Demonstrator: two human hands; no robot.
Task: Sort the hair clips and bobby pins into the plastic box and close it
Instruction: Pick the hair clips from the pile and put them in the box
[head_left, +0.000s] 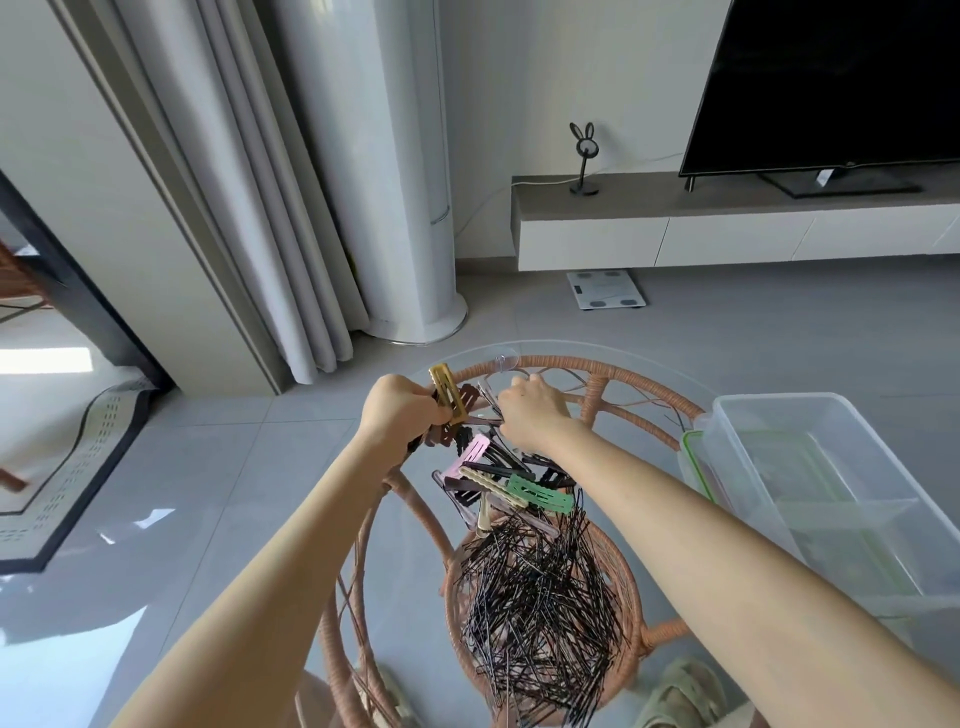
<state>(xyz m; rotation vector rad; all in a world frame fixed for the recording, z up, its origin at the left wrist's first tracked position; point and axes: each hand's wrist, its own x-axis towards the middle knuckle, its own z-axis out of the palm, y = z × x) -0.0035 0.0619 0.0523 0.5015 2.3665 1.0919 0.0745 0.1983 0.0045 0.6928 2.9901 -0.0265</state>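
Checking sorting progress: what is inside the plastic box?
Only clear dividers show inside the plastic box, nothing sorted yet; the right forearm covers its near edge.

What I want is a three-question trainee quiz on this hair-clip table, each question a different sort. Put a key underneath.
1. True or false: the bobby pins lie heaped inside the plastic box.
2. Multiple choice: the left hand grips a bunch of clips. The clip sticking up highest from it is A) green, B) yellow, C) pink.
3. Short answer: on which side of the person does the plastic box stand?

Key: 1 false, the heap lies on the table; 2 B; 3 the right.
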